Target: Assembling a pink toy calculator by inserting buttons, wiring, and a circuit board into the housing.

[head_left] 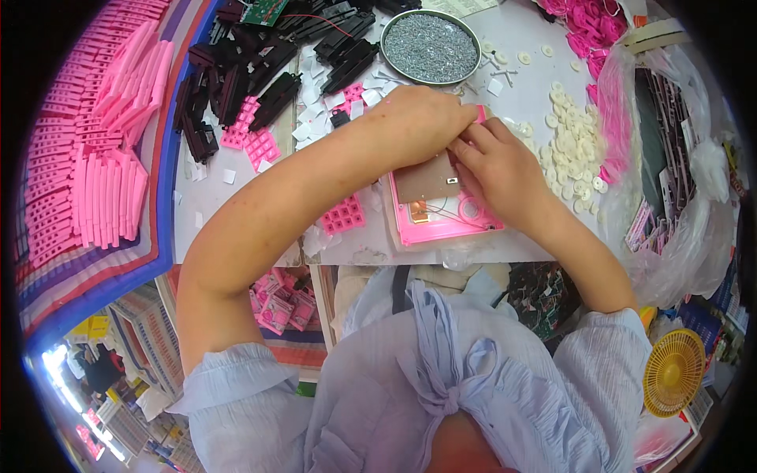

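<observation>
A pink plastic case (pixel 418 235) lies open side up on the table in front of me. It contains a flat brown board (pixel 426 181) with a small metal part on it, some thin wires and a pink ring (pixel 470 208) at the near right. My left hand (pixel 436 122) reaches across to the far end of the case, its fingers bent down and largely hidden. From the right, my right hand (pixel 505 169) meets it there with curled fingers. Both hands are closed at the case's far right corner; whatever they pinch is covered.
A round tin of small screws (pixel 430 47) stands beyond the hands. White round plastic pieces (pixel 574 142) are heaped to the right. Black plastic parts (pixel 236 79), pink keypads (pixel 342 215) and white paper squares lie left. Stacked pink frames (pixel 102 181) rest on striped cloth.
</observation>
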